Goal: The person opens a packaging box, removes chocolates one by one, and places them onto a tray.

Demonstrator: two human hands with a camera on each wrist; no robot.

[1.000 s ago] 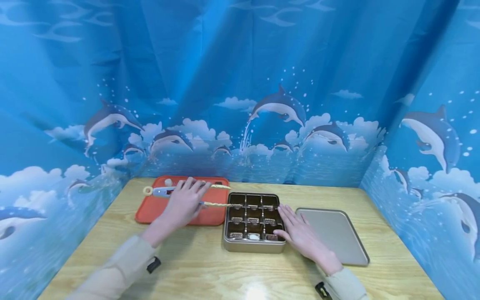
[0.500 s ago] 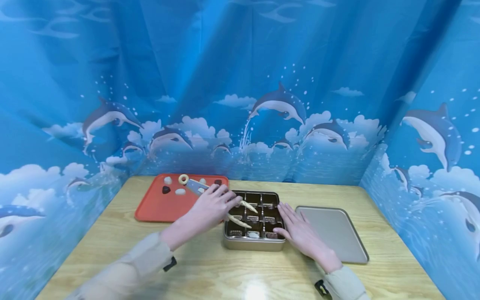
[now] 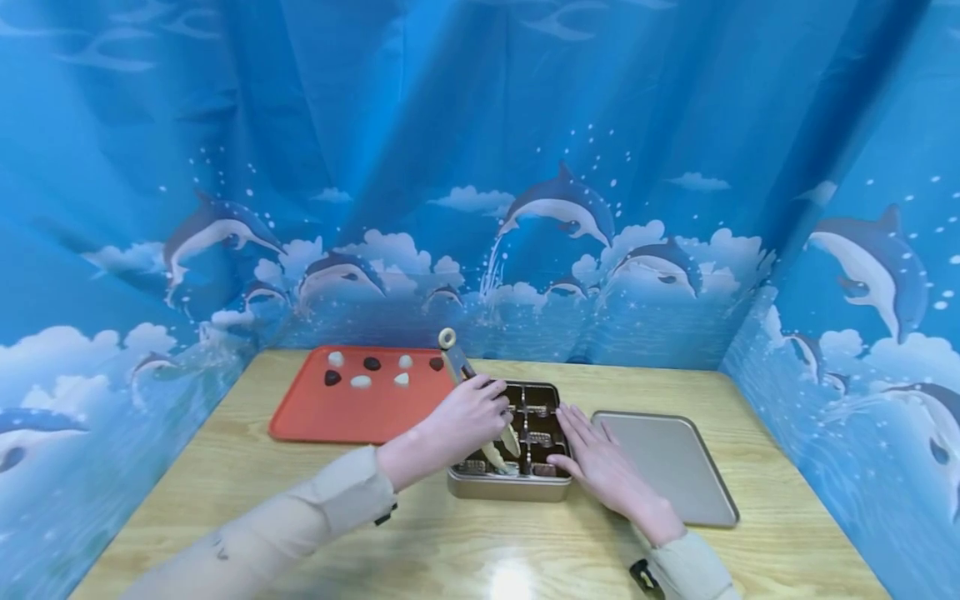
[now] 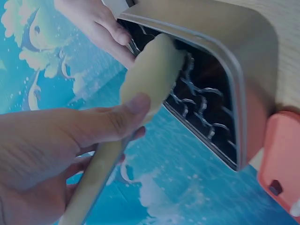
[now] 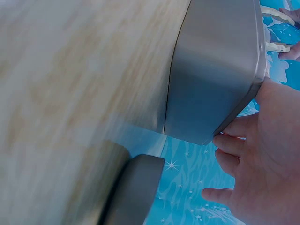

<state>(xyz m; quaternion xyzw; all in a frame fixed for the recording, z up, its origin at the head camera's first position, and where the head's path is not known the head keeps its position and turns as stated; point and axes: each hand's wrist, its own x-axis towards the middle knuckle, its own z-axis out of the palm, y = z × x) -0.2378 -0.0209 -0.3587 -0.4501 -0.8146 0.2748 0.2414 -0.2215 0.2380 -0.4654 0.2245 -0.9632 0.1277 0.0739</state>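
My left hand [image 3: 471, 421] grips a pair of tongs [image 3: 453, 360], with cream tips and a ring at the back end. The tips point down into the front middle compartment of a metal tin [image 3: 510, 488], where a whitish piece shows partly behind them. A dark piece [image 3: 543, 470] lies in the front right compartment. In the left wrist view, thumb and fingers close round one cream arm of the tongs [image 4: 154, 70] at the tin's opening. My right hand [image 3: 600, 468] rests on the tin's right rim, fingers fairly straight, thumb at the near right corner.
Left of the tin lies a red tray [image 3: 315, 421] with several small white pieces [image 3: 361, 382] and dark pieces [image 3: 332, 378] toward its far side. A flat metal lid [image 3: 667, 467] lies to the right, beneath the right forearm's side. A dolphin-print curtain [image 3: 480, 167] stands behind the table.
My left hand has carried the tongs rightward from over the red tray to the tin. Their tips have lowered into the front middle compartment and drawn closer together. The right hand stays put.
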